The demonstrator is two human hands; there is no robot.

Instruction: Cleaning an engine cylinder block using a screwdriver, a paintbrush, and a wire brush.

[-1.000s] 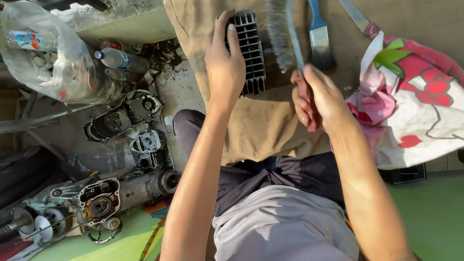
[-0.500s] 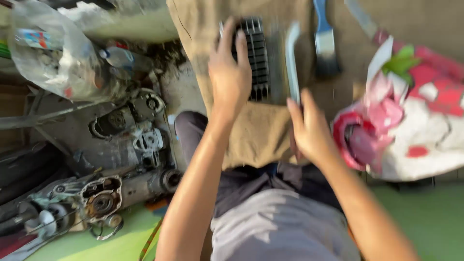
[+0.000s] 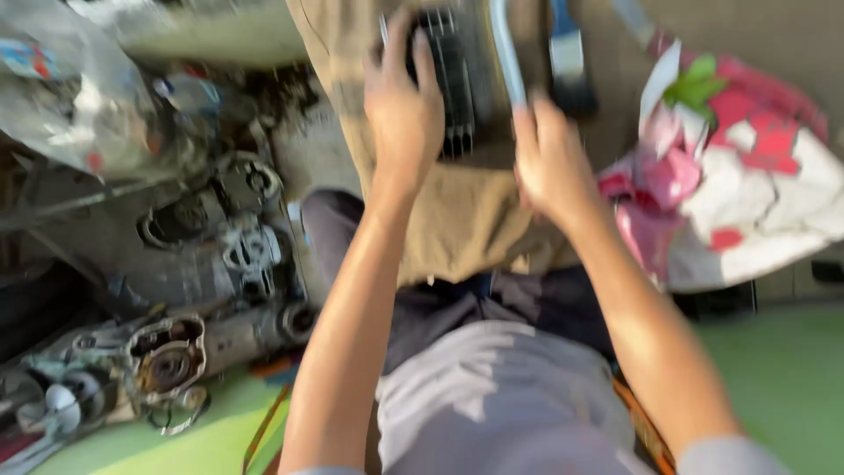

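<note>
The head view is blurred by motion. My left hand (image 3: 404, 114) lies over a black ribbed, finned metal part (image 3: 450, 79) that rests on a tan cloth (image 3: 466, 220) spread over my lap. My right hand (image 3: 554, 163) grips the light blue handle of a brush (image 3: 506, 48) that points away from me, right beside the ribbed part. A second paintbrush (image 3: 567, 57) with a blue handle lies on the cloth just right of it.
Greasy engine parts (image 3: 220, 229) and a casing with a round opening (image 3: 167, 361) crowd the left. A clear plastic bag (image 3: 61, 97) sits at upper left. A red, pink and white patterned bag (image 3: 730, 167) lies at right. Green flooring (image 3: 782, 369) shows below.
My right hand has moved up and left with the brush, closer to the ribbed part. My left hand stays on that part. The view has shifted and blurred.
</note>
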